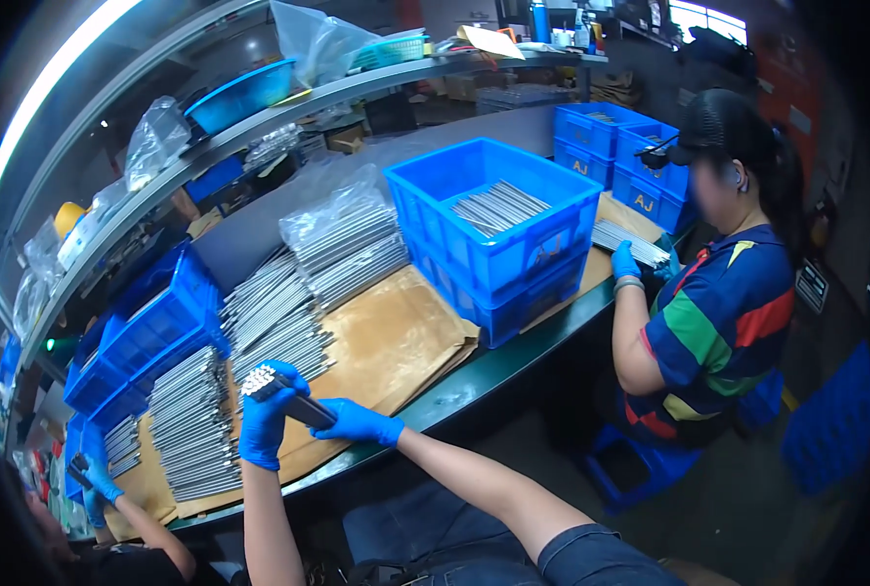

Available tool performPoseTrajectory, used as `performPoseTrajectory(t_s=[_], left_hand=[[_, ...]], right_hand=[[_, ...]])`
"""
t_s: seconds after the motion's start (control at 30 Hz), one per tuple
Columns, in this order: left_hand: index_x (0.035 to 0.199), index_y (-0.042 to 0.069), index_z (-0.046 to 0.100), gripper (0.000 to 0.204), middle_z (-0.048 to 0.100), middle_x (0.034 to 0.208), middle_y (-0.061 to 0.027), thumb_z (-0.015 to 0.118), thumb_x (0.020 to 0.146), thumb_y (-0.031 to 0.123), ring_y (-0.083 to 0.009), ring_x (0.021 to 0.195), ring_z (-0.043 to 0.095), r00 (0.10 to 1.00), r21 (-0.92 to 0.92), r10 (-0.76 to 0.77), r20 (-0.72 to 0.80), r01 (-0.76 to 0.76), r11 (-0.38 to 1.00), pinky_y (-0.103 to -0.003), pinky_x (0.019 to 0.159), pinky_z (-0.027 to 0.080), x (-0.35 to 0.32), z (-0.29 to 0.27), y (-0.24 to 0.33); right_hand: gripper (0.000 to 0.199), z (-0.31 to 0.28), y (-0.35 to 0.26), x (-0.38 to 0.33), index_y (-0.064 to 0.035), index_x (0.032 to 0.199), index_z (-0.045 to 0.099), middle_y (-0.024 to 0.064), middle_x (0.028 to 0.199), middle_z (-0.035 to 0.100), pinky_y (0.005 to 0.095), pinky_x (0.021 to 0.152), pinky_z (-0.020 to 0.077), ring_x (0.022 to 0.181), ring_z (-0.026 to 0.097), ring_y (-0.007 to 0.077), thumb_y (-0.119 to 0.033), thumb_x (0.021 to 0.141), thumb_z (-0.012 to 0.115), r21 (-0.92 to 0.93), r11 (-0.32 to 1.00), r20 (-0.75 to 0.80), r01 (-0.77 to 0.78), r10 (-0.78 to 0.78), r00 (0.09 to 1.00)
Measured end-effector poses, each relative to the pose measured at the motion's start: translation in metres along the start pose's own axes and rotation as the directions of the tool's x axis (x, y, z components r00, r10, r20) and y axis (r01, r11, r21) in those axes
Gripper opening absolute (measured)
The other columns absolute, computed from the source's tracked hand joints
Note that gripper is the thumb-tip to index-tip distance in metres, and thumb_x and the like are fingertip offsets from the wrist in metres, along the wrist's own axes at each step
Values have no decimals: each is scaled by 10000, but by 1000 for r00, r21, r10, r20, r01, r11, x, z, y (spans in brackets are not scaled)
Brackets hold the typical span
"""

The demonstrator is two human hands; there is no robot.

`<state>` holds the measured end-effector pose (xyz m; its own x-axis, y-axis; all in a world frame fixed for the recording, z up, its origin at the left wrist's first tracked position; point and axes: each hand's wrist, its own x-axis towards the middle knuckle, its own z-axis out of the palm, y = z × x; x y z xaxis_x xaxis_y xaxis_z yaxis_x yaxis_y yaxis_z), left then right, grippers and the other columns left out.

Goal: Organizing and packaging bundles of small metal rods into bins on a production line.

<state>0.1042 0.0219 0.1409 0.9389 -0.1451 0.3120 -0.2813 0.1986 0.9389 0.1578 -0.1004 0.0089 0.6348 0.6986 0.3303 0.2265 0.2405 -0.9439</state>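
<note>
Blue-gloved, my left hand (267, 422) is closed around a bundle of thin metal rods (310, 411), near the end where their pale tips cluster together. My right hand (359, 423), also gloved in blue, grips the bundle's other end from the right. The bundle is held tilted over the front edge of the workbench (445, 396). Beyond my hands lies a loose spread of metal rods (276, 317) on brown paper (391, 327). To the left is a neater row of rods (192, 425). Further back, rods in clear plastic (342, 234) are stacked.
Stacked blue crates (488, 264) stand right of the paper, the upper holding rods. More blue crates sit at left (166, 317) and far right (606, 137). A co-worker (718, 283) handles rods at right; another person's gloved hands (101, 483) work at left. A shelf (357, 83) overhangs the bench.
</note>
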Motion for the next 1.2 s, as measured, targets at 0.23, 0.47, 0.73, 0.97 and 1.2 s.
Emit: performPoseTrajectory(t_s=[0.23, 0.47, 0.73, 0.97, 1.2], left_hand=[[982, 48, 528, 315, 573, 814, -67, 688, 727, 139, -181, 768, 578, 1000, -24, 5, -24, -6, 1000, -316, 715, 478, 17, -4, -3], [1047, 38, 539, 340, 600, 865, -68, 671, 734, 60, -170, 792, 605, 992, -4, -42, -116, 41, 999, -311, 722, 499, 33, 3, -10], [998, -7, 630, 273, 648, 844, -82, 695, 748, 81, -158, 741, 625, 991, -82, -111, -70, 105, 991, -287, 720, 510, 35, -2, 0], [964, -58, 601, 280, 633, 805, -118, 701, 734, 68, -173, 687, 630, 995, -275, 80, 59, -61, 959, -282, 635, 521, 29, -14, 0], [862, -5, 563, 218, 585, 729, -110, 707, 701, 22, -190, 625, 616, 975, -350, 179, 134, -122, 929, -304, 549, 522, 36, -8, -18]], right_hand=[[337, -4, -3, 1, -36, 1075, 565, 62, 945, 637, 281, 822, 460, 883, 591, 115, -150, 779, 679, 114, 992, 57, -61, 55, 997], [336, -13, 3, 5, -32, 1056, 589, 51, 936, 636, 274, 777, 470, 853, 592, 115, -174, 770, 693, 187, 976, 17, -113, 112, 994], [312, -6, -5, 3, -12, 981, 635, 48, 860, 648, 270, 709, 487, 772, 602, 115, -208, 752, 715, 55, 970, -79, -236, 240, 968], [223, 19, -16, 5, -43, 937, 599, 7, 823, 592, 261, 649, 459, 716, 558, 104, -157, 764, 682, 16, 983, -196, -184, 183, 963], [354, -2, 15, -7, -31, 1092, 537, 31, 931, 569, 264, 680, 473, 786, 569, 136, -117, 772, 662, -36, 980, -179, -194, 185, 966]])
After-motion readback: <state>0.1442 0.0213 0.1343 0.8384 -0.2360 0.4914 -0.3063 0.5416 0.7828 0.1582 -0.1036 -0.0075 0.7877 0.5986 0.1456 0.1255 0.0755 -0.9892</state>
